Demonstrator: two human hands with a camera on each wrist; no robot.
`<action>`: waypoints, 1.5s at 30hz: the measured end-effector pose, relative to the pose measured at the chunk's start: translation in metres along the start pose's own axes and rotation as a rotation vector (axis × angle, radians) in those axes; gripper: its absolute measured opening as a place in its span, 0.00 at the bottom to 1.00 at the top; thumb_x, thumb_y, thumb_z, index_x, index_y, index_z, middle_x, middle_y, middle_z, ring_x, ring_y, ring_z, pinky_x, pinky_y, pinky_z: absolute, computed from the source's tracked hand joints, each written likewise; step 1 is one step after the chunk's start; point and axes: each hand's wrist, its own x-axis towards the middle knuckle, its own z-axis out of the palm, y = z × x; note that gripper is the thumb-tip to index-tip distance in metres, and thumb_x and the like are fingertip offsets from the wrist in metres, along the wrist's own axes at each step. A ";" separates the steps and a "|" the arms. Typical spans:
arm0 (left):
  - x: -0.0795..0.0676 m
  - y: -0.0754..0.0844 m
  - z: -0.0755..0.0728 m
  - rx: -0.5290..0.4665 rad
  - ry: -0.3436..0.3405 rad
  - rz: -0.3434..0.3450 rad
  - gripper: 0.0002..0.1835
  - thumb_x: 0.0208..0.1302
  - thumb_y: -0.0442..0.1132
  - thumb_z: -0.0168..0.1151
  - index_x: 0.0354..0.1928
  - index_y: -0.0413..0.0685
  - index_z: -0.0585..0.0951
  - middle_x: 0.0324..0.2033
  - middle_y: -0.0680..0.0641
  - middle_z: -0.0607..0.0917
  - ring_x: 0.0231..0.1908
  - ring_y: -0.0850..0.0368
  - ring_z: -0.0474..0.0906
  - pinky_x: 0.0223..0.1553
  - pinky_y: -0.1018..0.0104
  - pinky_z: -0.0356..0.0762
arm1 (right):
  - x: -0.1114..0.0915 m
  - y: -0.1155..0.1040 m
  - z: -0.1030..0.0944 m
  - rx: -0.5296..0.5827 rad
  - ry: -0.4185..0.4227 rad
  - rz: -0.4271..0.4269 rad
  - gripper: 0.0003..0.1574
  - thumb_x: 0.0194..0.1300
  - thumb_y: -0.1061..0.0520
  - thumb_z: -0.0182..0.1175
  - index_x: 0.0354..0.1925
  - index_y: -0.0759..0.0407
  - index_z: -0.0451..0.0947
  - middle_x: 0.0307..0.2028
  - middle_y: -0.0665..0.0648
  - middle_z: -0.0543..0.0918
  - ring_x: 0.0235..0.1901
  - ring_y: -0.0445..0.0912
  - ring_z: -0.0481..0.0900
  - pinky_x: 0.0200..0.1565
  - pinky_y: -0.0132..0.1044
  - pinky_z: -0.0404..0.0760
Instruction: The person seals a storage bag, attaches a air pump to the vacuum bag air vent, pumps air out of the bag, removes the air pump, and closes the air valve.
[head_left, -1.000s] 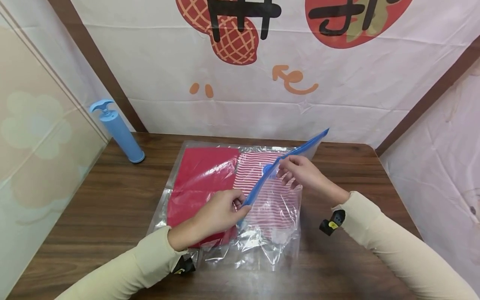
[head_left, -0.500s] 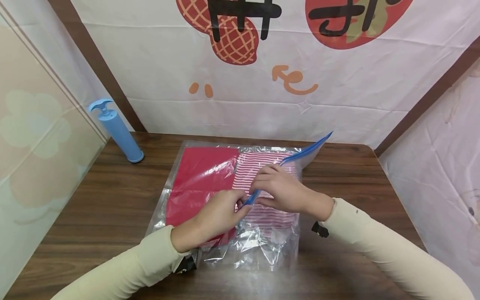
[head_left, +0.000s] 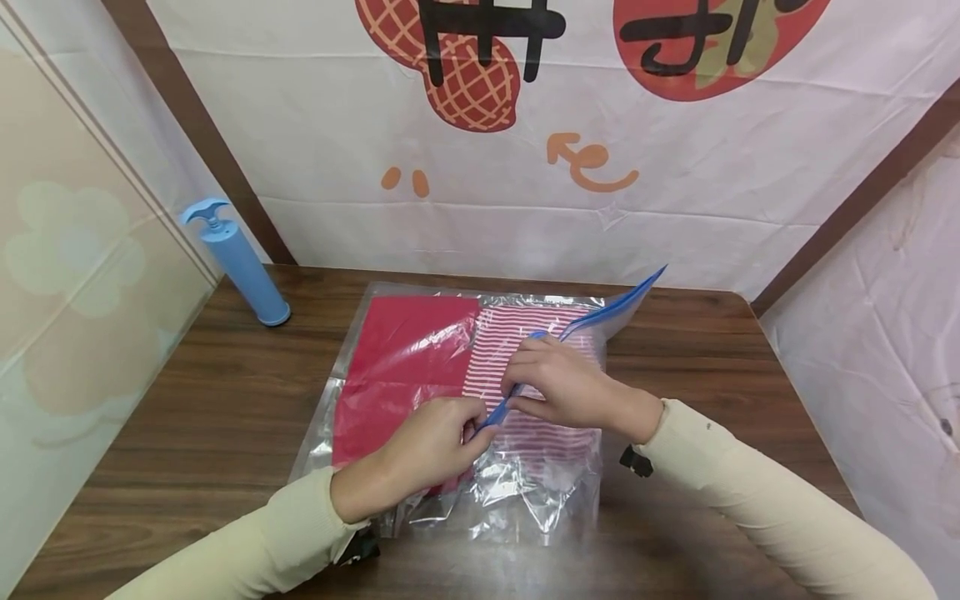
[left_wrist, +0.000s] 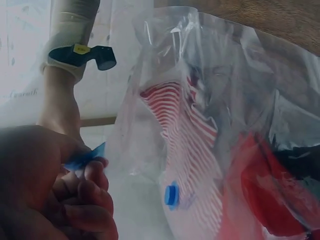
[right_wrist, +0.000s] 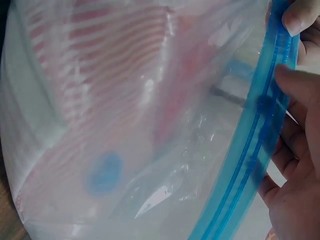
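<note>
Left grip (head_left: 423,446) and right grip (head_left: 562,385) pinch the blue edge (head_left: 617,309) of one bag (head_left: 517,521); worktop (head_left: 172,408) flanks it; one red cloth (head_left: 405,358), one striped cloth (head_left: 501,343), one pump (head_left: 246,271).

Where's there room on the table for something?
Bare table shows left of the bag, between the pump and left sleeve; also right of the bag, beyond the right sleeve. The middle is crowded: left hand and right hand grip the bag there.

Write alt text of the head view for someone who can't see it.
A person's left hand and right hand pinch the blue zip edge of a clear plastic bag on a wooden table; red cloth and striped cloth show through it. A blue hand pump is at far left.
</note>
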 end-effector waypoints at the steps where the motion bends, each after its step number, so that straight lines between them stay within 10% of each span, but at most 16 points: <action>1: 0.000 0.000 0.000 0.010 0.004 0.014 0.18 0.65 0.40 0.70 0.21 0.53 0.71 0.14 0.60 0.66 0.17 0.69 0.61 0.18 0.74 0.60 | 0.001 0.000 0.000 0.004 -0.005 -0.002 0.07 0.63 0.52 0.72 0.38 0.51 0.85 0.37 0.45 0.85 0.45 0.45 0.78 0.52 0.43 0.75; 18: 0.004 -0.004 0.002 0.092 0.088 0.135 0.14 0.64 0.36 0.65 0.23 0.54 0.73 0.16 0.60 0.66 0.20 0.67 0.64 0.22 0.74 0.66 | 0.003 -0.004 0.013 0.114 0.049 -0.078 0.05 0.65 0.59 0.69 0.39 0.54 0.82 0.37 0.47 0.82 0.44 0.44 0.76 0.50 0.39 0.75; 45: 0.008 -0.011 0.007 0.081 0.124 0.180 0.11 0.65 0.34 0.64 0.25 0.50 0.76 0.18 0.59 0.70 0.21 0.67 0.64 0.23 0.74 0.68 | 0.003 -0.009 0.018 -0.087 0.068 -0.013 0.04 0.64 0.56 0.70 0.38 0.49 0.83 0.36 0.44 0.83 0.44 0.43 0.76 0.51 0.41 0.70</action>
